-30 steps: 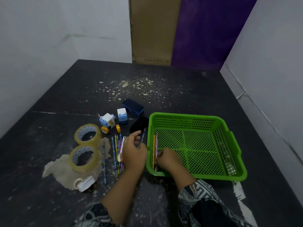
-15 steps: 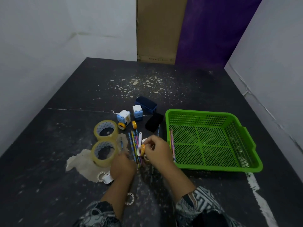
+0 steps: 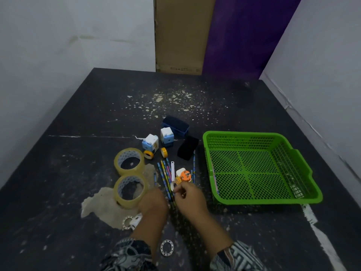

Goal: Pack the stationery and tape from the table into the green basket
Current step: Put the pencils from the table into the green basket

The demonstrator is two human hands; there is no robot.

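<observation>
Green plastic mesh basket (image 3: 261, 200): on the dark speckled table (image 3: 74, 173), right of the hands, upright. A few thin patterned pencils in the basket (image 3: 214, 178) lie along its left wall. Loose patterned pencils (image 3: 165, 173) lie in a fan on the table just left of the basket.

Right hand (image 3: 190, 197): above the near ends of the loose pencils. Its thumb and fingertips pinch a small white-and-orange tape dispenser (image 3: 182, 175).

Left hand (image 3: 154, 202): knuckles up and fingers bent down at the near left edge of the pencil fan. Whether it holds anything cannot be told.

Left of the pencils are two wide clear tape rolls (image 3: 129, 161), one nearer than the other. Beyond the pencils are two small yellow tape rolls (image 3: 148, 154), two blue-and-white cube sharpeners (image 3: 150, 143), a dark blue rectangular box (image 3: 175, 126) and a black block (image 3: 188, 148). A white plastic ring (image 3: 167, 248) lies between the forearms.
</observation>
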